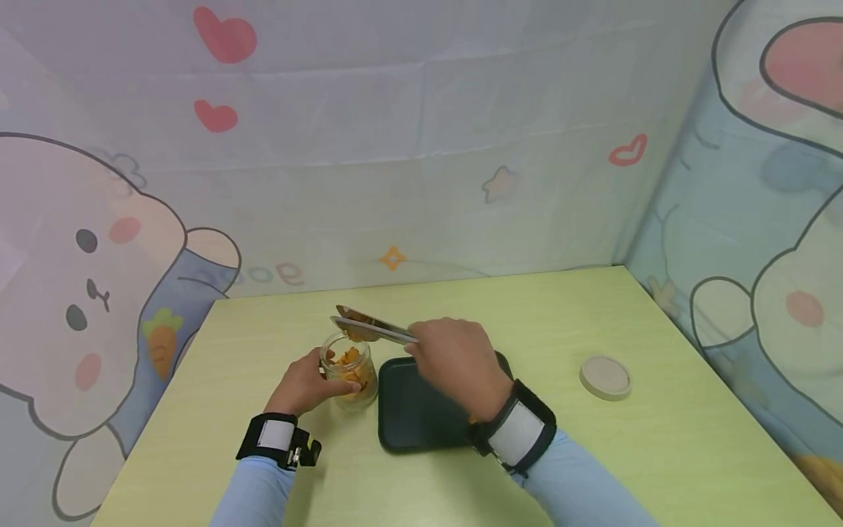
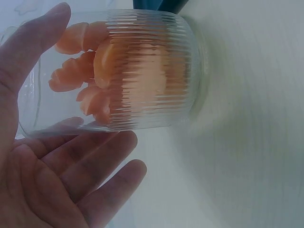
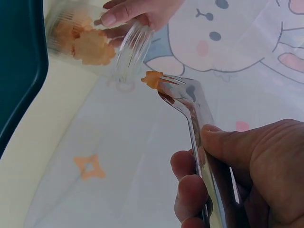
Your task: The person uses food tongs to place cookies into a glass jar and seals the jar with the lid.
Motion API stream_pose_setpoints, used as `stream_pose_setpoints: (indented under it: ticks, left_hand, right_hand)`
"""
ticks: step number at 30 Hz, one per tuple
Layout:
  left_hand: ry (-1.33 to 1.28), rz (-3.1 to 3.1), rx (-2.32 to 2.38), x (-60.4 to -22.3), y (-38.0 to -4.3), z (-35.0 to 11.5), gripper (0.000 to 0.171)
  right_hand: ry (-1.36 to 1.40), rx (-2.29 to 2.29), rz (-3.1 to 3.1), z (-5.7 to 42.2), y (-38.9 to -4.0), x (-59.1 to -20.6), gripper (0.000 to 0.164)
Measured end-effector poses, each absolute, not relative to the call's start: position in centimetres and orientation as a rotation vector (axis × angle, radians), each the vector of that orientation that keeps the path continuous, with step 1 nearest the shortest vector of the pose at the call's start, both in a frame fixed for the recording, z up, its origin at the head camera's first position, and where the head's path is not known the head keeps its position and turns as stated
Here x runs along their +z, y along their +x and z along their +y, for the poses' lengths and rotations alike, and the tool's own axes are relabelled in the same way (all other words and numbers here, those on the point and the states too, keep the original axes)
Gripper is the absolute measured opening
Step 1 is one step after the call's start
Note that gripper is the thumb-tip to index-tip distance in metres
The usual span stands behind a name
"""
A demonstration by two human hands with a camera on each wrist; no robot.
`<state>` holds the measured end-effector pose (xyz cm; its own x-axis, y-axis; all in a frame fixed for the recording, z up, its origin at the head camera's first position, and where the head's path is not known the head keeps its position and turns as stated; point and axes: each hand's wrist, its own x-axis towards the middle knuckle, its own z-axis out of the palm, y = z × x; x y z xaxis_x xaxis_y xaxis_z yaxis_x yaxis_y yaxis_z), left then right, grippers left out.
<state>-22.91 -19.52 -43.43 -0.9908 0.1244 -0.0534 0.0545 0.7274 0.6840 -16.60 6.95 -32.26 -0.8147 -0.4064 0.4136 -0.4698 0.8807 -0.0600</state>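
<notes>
My left hand (image 1: 304, 384) holds a clear glass jar (image 1: 364, 399) round its side, thumb across the front, and the jar stands on the table. Inside are several orange, scallop-edged pieces (image 2: 104, 61), seen through the ribbed glass in the left wrist view. In my right hand (image 1: 457, 362) I grip metal tongs (image 1: 391, 335), whose tips are above the jar's open mouth. A small orange piece (image 3: 151, 80) is between the tong tips in the right wrist view, just outside the rim.
A dark green tray (image 1: 415, 417) lies right of the jar, partly hidden under my right hand and wrist. A bit of orange shows beside that wrist. Farther right on the pale yellow table (image 1: 665, 446) is a round, light lid (image 1: 606, 377). A printed cloth hangs behind.
</notes>
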Motion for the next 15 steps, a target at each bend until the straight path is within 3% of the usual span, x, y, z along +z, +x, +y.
stream_pose_setpoints:
  ticks: [15]
  left_hand:
    - [0.175, 2.825, 1.145, -43.6, -23.0, -19.7, 0.08]
  right_hand:
    - [0.697, 0.224, -2.71, 5.1, -17.0, -33.1, 0.024]
